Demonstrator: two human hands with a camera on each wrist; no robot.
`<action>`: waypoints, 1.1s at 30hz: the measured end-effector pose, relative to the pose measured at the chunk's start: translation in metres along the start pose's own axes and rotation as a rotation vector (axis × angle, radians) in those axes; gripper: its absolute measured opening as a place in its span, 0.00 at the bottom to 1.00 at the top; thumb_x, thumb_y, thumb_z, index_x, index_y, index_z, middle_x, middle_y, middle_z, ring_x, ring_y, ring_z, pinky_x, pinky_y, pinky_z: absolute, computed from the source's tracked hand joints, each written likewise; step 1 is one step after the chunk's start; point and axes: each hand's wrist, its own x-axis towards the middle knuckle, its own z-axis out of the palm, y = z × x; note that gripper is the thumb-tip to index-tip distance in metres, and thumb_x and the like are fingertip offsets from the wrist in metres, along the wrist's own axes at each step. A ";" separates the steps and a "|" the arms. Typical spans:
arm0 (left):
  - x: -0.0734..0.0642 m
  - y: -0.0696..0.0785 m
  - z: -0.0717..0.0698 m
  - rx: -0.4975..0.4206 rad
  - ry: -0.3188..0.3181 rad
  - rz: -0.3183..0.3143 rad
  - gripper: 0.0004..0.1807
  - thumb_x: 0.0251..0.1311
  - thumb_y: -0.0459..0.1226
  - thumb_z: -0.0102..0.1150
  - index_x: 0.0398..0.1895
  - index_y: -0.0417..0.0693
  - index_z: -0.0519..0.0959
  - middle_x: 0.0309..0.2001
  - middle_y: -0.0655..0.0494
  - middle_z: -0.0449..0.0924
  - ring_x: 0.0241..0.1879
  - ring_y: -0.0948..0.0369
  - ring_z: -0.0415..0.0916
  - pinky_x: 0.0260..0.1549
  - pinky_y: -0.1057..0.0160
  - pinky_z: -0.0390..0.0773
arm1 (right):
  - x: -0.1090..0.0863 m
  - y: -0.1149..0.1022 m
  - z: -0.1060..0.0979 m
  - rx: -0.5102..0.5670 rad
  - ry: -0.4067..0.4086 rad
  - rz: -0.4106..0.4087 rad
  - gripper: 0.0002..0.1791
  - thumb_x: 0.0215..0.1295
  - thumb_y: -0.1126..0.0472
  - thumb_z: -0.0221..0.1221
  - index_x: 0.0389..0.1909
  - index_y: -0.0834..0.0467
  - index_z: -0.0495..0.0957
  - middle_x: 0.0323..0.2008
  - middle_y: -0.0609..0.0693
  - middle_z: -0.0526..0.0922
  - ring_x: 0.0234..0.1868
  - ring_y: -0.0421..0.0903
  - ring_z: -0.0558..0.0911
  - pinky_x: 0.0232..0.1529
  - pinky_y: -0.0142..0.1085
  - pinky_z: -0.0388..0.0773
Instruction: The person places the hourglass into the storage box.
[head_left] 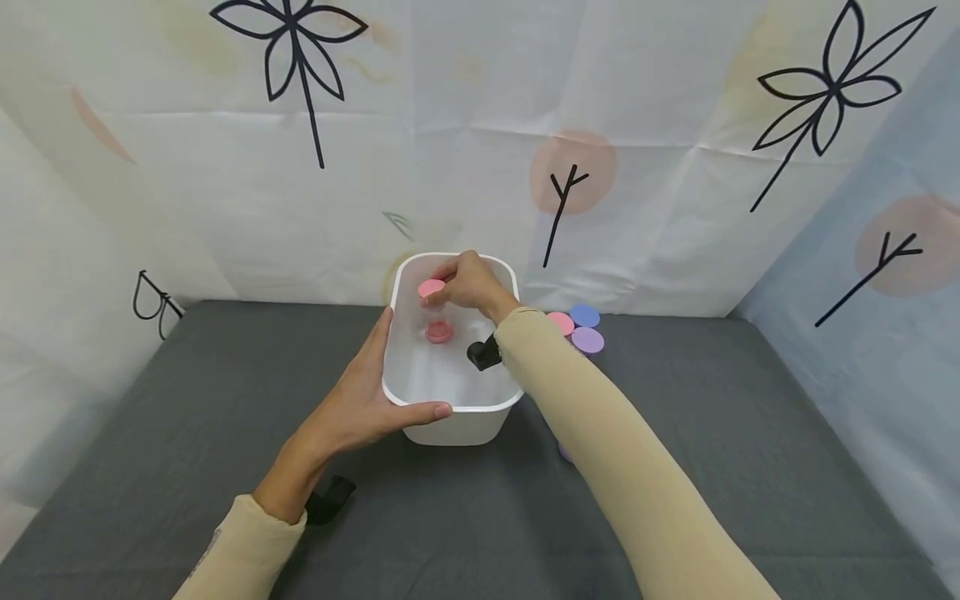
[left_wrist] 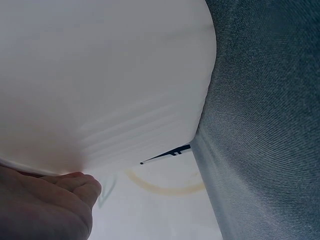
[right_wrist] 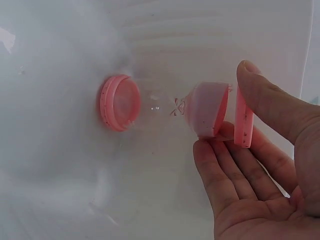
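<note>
A pink-capped sand timer (right_wrist: pixel 207 107) with clear bulbs stands inside a white plastic tub (head_left: pixel 457 428). My right hand (head_left: pixel 471 282) reaches in over the tub's right side and grips the timer near its upper end. In the right wrist view the thumb lies on the upper pink cap (right_wrist: pixel 243 120), with fingers under the upper bulb. Pink sand fills part of that bulb. The lower cap (right_wrist: pixel 120 102) is close to the tub's floor. My left hand (head_left: pixel 363 404) spreads round the tub's near left corner, its thumb along the front rim and straight fingers against the left wall.
Right of the tub, partly behind my right sleeve, stand more round-capped pieces: a pink one (head_left: pixel 560 322), a blue one (head_left: pixel 584 315) and a purple one (head_left: pixel 587 340). Grey cloth (head_left: pixel 225 400) covers the table, and a patterned white curtain (head_left: pixel 465 100) hangs behind it.
</note>
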 end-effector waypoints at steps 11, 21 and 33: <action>0.001 -0.017 0.000 0.012 0.000 -0.006 0.69 0.42 0.46 0.84 0.80 0.72 0.41 0.65 0.62 0.66 0.55 0.53 0.75 0.45 0.43 0.82 | 0.000 -0.002 0.002 0.018 -0.043 -0.033 0.21 0.51 0.67 0.77 0.48 0.65 0.85 0.41 0.57 0.87 0.41 0.45 0.81 0.44 0.32 0.75; 0.000 -0.020 -0.001 0.023 0.008 -0.008 0.69 0.41 0.50 0.84 0.81 0.72 0.41 0.65 0.61 0.66 0.55 0.55 0.76 0.45 0.43 0.82 | -0.002 -0.002 0.002 0.052 -0.046 -0.036 0.24 0.50 0.69 0.77 0.50 0.68 0.84 0.43 0.60 0.87 0.41 0.46 0.82 0.44 0.32 0.76; 0.001 -0.023 0.001 0.025 0.012 -0.017 0.70 0.41 0.51 0.84 0.80 0.73 0.41 0.66 0.64 0.65 0.54 0.56 0.76 0.45 0.41 0.81 | -0.001 -0.003 -0.002 0.143 0.017 -0.013 0.26 0.52 0.64 0.78 0.52 0.69 0.83 0.44 0.58 0.88 0.45 0.47 0.85 0.49 0.34 0.78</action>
